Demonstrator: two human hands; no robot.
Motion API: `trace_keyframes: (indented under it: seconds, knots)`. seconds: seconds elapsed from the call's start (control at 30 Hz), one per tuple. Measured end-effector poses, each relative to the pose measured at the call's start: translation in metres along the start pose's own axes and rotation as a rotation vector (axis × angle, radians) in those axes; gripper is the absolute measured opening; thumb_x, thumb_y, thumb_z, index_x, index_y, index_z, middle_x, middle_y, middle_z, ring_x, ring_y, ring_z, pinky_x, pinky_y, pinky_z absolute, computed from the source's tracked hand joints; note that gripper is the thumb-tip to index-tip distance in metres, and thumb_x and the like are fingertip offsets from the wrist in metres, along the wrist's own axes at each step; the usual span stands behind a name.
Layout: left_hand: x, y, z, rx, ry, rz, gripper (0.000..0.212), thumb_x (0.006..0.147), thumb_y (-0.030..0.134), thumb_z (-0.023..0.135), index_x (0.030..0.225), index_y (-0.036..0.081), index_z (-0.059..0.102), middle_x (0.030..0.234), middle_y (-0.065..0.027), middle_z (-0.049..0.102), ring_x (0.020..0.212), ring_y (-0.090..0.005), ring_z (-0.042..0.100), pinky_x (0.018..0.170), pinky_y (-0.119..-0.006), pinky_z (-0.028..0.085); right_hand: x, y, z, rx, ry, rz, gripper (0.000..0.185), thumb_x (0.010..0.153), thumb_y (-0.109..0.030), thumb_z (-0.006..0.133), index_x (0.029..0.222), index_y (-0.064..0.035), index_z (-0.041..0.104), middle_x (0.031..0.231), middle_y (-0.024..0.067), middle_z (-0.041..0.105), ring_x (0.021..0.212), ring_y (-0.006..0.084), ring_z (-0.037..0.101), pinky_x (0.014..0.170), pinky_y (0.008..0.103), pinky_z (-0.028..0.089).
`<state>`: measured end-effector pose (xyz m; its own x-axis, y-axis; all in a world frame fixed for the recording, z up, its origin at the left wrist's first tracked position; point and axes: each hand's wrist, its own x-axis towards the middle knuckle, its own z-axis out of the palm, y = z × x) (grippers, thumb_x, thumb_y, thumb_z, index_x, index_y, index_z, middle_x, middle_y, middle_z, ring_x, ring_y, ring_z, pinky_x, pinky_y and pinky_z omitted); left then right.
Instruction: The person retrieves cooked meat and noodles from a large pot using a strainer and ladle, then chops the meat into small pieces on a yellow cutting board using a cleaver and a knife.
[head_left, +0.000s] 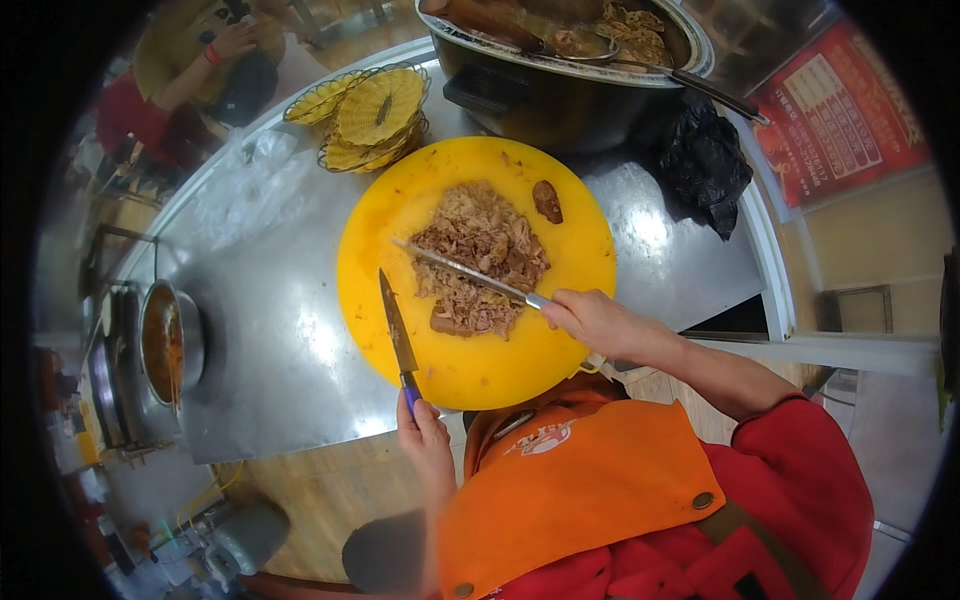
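Observation:
Chopped cooked meat (487, 255) lies in a loose heap on a round yellow cutting board (375, 225). My right hand (600, 322) grips the handle of a cleaver-like knife (465, 271), its blade edge-on across the heap. In my left hand (427, 435) is a pointed knife (397, 322) with a blue-purple handle; its blade lies over the board's left part, tip away from me. One larger brown piece of meat (547, 201) sits apart, near the board's far right. Whether either blade touches the board is hard to tell.
Beyond the board stands a large dark pot (555, 105) of meat in broth, with a ladle (712, 91) across its rim. Yellow woven baskets (379, 109), clear plastic bags (251, 187), a black plastic bag (705, 165) and a metal bowl (191, 337) share the steel table (262, 397).

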<state>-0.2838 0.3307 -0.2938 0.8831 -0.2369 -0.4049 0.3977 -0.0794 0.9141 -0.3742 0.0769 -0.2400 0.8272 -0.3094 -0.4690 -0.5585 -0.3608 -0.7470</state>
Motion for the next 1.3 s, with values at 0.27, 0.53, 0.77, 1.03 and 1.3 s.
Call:
trace_keyframes:
  seconds: [0.27,0.53,0.77,1.03,1.3]
  knots:
    - [-0.003,-0.015,-0.019,-0.004,0.036,-0.018,0.035,0.096,0.018,0.045,0.128,0.005,0.044,0.07,0.0034,0.043,0.047,-0.0006,0.034,0.041,-0.015,0.025,-0.045,0.064,0.009,-0.63,-0.037,-0.476,0.032,0.085,-0.041,0.058,0.083,-0.0091,0.053,0.074,0.0097,0.06,0.068,0.0286,0.062,0.055,0.0379,0.05]
    - [0.0,-0.007,-0.01,0.001,-0.023,-0.049,0.034,0.096,0.017,0.044,0.127,0.005,0.045,0.071,0.0032,0.044,0.047,-0.001,0.034,0.04,-0.016,0.025,0.016,0.027,0.011,-0.448,0.177,-0.357,0.031,0.087,-0.039,0.054,0.092,-0.0083,0.055,0.075,0.013,0.063,0.066,0.0328,0.062,0.057,0.0426,0.048]
    - [0.011,-0.001,0.0,0.07,-0.081,0.008,0.033,0.095,0.016,0.044,0.125,0.002,0.047,0.069,0.0036,0.044,0.047,-0.0015,0.034,0.041,-0.018,0.025,0.03,0.012,0.0,0.665,-0.067,0.176,0.038,0.094,-0.041,0.043,0.089,-0.0038,0.05,0.055,-0.0006,0.04,0.043,0.0077,0.036,0.04,0.0223,0.03]
    - [0.021,0.005,-0.01,0.099,-0.106,0.03,0.033,0.095,0.016,0.044,0.125,0.0,0.047,0.068,0.0039,0.044,0.048,-0.0018,0.033,0.041,-0.018,0.025,0.004,-0.03,0.003,0.612,0.084,0.039,0.035,0.096,-0.037,0.038,0.094,-0.0031,0.049,0.057,-0.0016,0.037,0.041,0.005,0.028,0.037,0.0207,0.023]
    - [0.037,0.013,-0.021,0.104,-0.191,0.024,0.034,0.095,0.016,0.045,0.125,-0.002,0.046,0.07,0.003,0.045,0.053,-0.0023,0.034,0.046,-0.018,0.027,0.033,-0.036,0.014,0.43,0.095,0.313,0.031,0.096,-0.031,0.039,0.09,-0.003,0.051,0.057,-0.001,0.042,0.042,0.0071,0.035,0.041,0.0202,0.03]
